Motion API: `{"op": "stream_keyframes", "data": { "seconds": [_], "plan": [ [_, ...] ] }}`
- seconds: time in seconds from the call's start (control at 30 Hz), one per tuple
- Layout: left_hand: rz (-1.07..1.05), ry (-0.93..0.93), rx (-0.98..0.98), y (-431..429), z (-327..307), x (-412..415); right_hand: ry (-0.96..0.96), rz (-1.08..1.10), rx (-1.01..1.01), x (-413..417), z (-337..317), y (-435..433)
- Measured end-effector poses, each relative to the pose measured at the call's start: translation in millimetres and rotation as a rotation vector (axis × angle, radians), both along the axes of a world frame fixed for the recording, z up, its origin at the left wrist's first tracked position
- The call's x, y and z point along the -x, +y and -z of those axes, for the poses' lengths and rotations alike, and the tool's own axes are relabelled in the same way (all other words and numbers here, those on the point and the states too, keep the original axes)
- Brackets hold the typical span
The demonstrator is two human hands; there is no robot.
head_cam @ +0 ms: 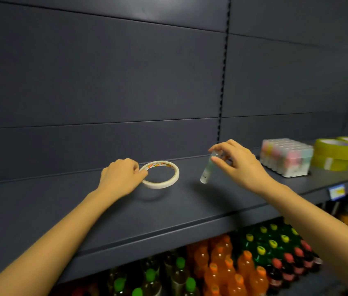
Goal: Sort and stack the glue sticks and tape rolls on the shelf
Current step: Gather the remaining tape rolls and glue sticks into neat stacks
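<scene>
We see the glue stick (208,169) at the centre right, over the dark shelf (168,212). Its long axis is tilted, with the upper end toward 1 o'clock and the pale lower end toward 7 o'clock. The right hand (240,165) pinches the upper end between thumb and fingertips, which hide the cap. The label is too blurred for us to read, and we cannot tell whether the lower end touches the shelf.

At 9 o'clock from the stick, well apart, is the white tape roll (174,178). It lies nearly flat with its hole facing up, and a soft shadow falls on the shelf toward 6 o'clock. The left hand (121,176) grips the roll's rim on its 9 o'clock side, fingers curled over the edge and covering that part.

At 3 o'clock from the right hand, a wrapped pack of glue sticks (286,157) stands on the shelf with pastel caps up. Just beside it, farther toward 3 o'clock, are stacked yellow tape rolls (335,154), the farthest cut off by the frame edge.

A price tag (337,191) sits on the shelf lip, its print unreadable. Toward 6 o'clock, on the level below, stand drink bottles (228,272), blurred and partly hidden by the shelf.
</scene>
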State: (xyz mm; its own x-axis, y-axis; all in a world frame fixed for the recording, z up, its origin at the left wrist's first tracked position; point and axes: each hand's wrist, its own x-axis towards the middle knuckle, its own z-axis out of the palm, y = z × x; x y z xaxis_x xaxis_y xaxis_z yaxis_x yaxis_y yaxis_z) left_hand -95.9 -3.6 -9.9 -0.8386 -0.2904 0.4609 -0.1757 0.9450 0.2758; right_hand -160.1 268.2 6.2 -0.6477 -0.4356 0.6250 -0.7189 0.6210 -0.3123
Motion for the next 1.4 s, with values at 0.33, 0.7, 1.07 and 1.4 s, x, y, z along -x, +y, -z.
{"op": "stream_keyframes", "data": {
  "seconds": [0.33, 0.7, 1.07, 1.4],
  "plan": [
    [0.177, -0.021, 0.019, 157, 4, 61, 0.020, 0.185, -0.034, 24, 7, 167],
    [0.268, 0.005, 0.036, 256, -13, 127, 0.023, 0.366, 0.057, 84, 7, 267],
    [0.152, 0.084, 0.021, 301, -40, 177, -0.044, 0.192, 0.173, 178, 20, 283],
    [0.025, 0.133, 0.025, 347, -59, 197, 0.134, 0.170, -0.124, 201, 21, 297]
  ]
}}
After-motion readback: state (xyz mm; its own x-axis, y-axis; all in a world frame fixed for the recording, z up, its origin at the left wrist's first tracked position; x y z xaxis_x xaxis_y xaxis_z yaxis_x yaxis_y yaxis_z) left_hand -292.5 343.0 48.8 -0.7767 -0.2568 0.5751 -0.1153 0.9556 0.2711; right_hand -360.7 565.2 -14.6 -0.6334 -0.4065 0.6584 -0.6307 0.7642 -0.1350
